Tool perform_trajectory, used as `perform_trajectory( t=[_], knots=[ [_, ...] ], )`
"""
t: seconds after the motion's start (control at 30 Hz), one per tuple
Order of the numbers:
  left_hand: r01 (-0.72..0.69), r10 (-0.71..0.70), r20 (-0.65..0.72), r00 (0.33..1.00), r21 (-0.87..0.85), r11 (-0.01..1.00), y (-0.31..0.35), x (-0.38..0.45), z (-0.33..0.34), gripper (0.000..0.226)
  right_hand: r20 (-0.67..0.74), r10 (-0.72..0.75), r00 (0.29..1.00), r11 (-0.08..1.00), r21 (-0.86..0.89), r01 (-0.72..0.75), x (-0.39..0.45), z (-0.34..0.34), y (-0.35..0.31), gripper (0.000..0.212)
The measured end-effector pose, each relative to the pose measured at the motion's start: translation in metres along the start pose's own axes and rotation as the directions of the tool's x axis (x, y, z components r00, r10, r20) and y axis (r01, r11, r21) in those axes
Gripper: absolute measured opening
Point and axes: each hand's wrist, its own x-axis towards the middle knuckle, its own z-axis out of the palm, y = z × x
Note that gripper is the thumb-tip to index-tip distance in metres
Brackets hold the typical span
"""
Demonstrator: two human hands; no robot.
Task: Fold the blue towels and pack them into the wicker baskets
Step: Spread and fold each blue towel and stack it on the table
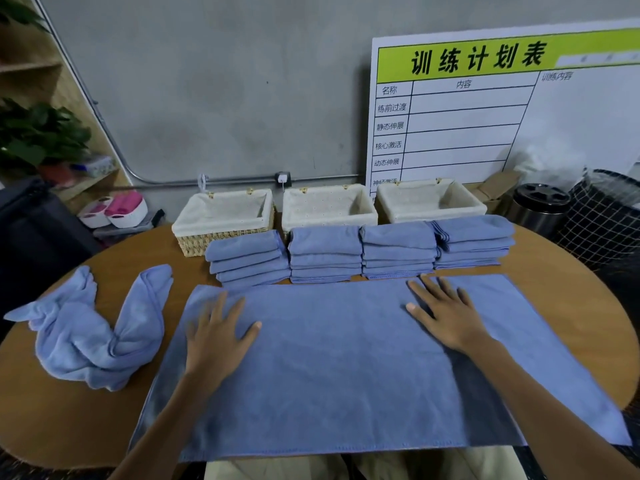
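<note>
A large blue towel [332,368] lies spread flat on the wooden table [568,299] in front of me. My left hand [216,336] presses flat on its left part, fingers straight. My right hand [446,313] lies flat on its upper right part, fingers spread. Behind the towel stand several stacks of folded blue towels [325,254]. Three wicker baskets with white cloth liners line the back: left basket [214,242], middle basket [294,216], right basket [388,206]. All three look empty inside. A crumpled blue towel [93,334] lies at the table's left.
A white planning board [485,116] leans on the grey wall behind the baskets. A metal bin [536,209] and a black mesh hamper [602,223] stand at the right. Shelves with a plant [38,133] and pink-and-white tubs [114,209] are at the left.
</note>
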Motion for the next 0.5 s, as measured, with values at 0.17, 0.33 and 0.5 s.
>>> perform_trajectory(
  t=[0.17,0.33,0.5],
  knots=[
    [-0.063,0.062,-0.094,0.994,-0.001,0.998,-0.004,0.013,-0.011,0.062,-0.375,0.009,0.927,0.994,0.105,0.033,0.009,-0.003,0.007,0.067],
    [-0.302,0.300,-0.101,0.949,-0.005,0.953,0.016,0.055,-0.018,0.029,-0.383,0.046,0.923,0.999,0.034,-0.036,0.042,-0.019,0.024,0.025],
    [-0.299,0.294,-0.110,0.949,-0.032,0.954,0.025,0.071,0.005,0.012,-0.480,-0.034,0.877,0.999,0.010,0.044,0.049,0.002,0.033,0.007]
  ],
)
